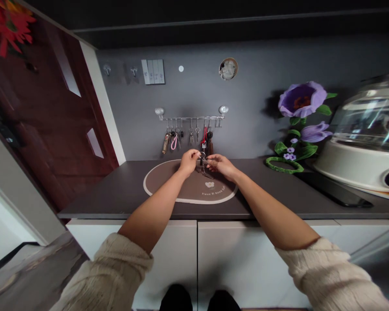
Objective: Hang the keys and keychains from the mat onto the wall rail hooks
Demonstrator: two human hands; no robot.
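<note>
The red flower (11, 28) is cut off at the upper left, the white machine (353, 166) at the right edge. Mid-frame, the keys (201, 161) look too blurry to count. The left arm (155, 203) hides some mat (162, 181).

Dim and muted — we get a grey scene that bends toward its edges.
We find the overhead cabinet (214, 21) sunk almost to black, while the white doors (168, 248) below read paler, a soft shadow smudged across them. Darkness pools on the wall (194, 95) left of the purple flower (303, 101), so we take light to come from the right. Pale glare streaks the appliance's clear cover (372, 114). The wide lens tilts the dark red door (35, 95); the red petals (9, 28) look soft — and the small key ring (202, 155) gives us little fine detail.
</note>
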